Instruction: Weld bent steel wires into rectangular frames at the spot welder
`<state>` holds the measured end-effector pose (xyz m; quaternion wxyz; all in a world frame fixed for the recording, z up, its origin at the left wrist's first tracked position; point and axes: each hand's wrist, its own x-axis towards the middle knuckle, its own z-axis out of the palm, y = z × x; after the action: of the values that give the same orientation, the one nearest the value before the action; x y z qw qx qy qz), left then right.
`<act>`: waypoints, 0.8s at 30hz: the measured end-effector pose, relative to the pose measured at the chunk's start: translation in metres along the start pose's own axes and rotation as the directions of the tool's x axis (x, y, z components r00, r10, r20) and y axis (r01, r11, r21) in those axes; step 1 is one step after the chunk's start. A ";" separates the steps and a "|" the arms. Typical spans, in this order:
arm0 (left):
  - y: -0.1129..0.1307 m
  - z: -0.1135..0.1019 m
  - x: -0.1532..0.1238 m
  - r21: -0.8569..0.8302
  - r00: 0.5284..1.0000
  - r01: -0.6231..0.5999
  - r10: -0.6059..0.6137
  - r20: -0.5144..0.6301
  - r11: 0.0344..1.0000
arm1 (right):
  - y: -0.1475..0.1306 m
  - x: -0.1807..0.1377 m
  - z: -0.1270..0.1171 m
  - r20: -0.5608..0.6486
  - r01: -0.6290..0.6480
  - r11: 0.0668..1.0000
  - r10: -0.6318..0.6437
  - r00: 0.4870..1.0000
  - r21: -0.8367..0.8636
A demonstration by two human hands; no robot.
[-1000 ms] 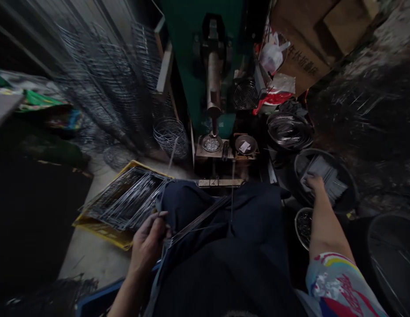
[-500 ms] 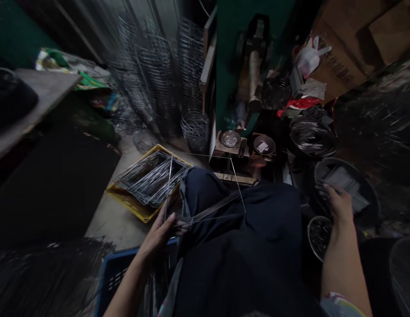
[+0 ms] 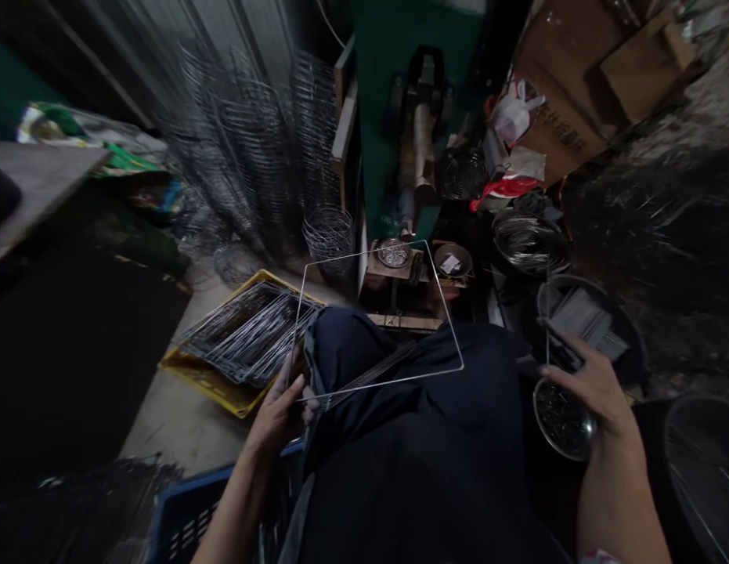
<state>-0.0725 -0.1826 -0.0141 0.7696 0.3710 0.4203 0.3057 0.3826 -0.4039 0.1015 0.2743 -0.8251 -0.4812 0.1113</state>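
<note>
Wire frame (image 3: 376, 384), a thin rectangle of bare metal, hangs in the air in front of the green machine (image 3: 393, 117), between the machine and the person's lap. Its far edge is lifted toward the small round dish of the machine (image 3: 393, 253), and its near edge is lower, so the frame is tilted up and away from the person. The near and far edges run from left to right and look like the longer ones, so the long axis seems to lie across the front of the machine, though the wide lens makes this hard to judge. The left hand (image 3: 279, 415) pinches the frame's near left corner, with thumb and fingers pressed together on the wire. Under the frame a bundle of straight wires (image 3: 369, 374) lies slanted on the lap and points toward the machine. The right hand (image 3: 593, 384) is to the right of the machine and nearer to the person; its fingers are half curled and it seems to pinch a thin rod (image 3: 547, 341) that stands upright. Just beside this hand is a steel bowl (image 3: 564, 423), and behind it a black tub (image 3: 631, 345) with flat metal pieces. Left of the machine's base stands a yellow crate (image 3: 214, 384) full of wire frames.
</note>
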 end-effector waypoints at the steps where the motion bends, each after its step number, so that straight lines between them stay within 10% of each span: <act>1: -0.001 0.005 0.001 -0.004 1.000 0.007 -0.007 0.026 1.000 | -0.014 -0.006 0.001 0.036 0.056 0.998 -0.057 0.998 0.034; 9: -0.003 0.054 0.005 0.055 0.993 0.074 -0.078 0.085 0.996 | -0.092 -0.003 0.069 0.373 0.405 0.914 -0.386 0.844 0.028; 20: -0.009 0.097 0.007 0.068 0.985 0.083 -0.092 0.146 0.994 | -0.133 0.020 0.137 0.436 0.469 0.855 -0.516 0.737 0.219; 24: -0.008 0.093 0.010 0.060 0.988 0.062 -0.070 0.139 0.996 | -0.126 0.020 0.133 0.411 0.444 0.877 -0.478 0.776 0.181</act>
<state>0.0150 -0.2083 0.0101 0.7964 0.3989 0.3853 0.2412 0.2413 -0.2924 0.0641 0.2063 -0.6235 -0.7137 0.2436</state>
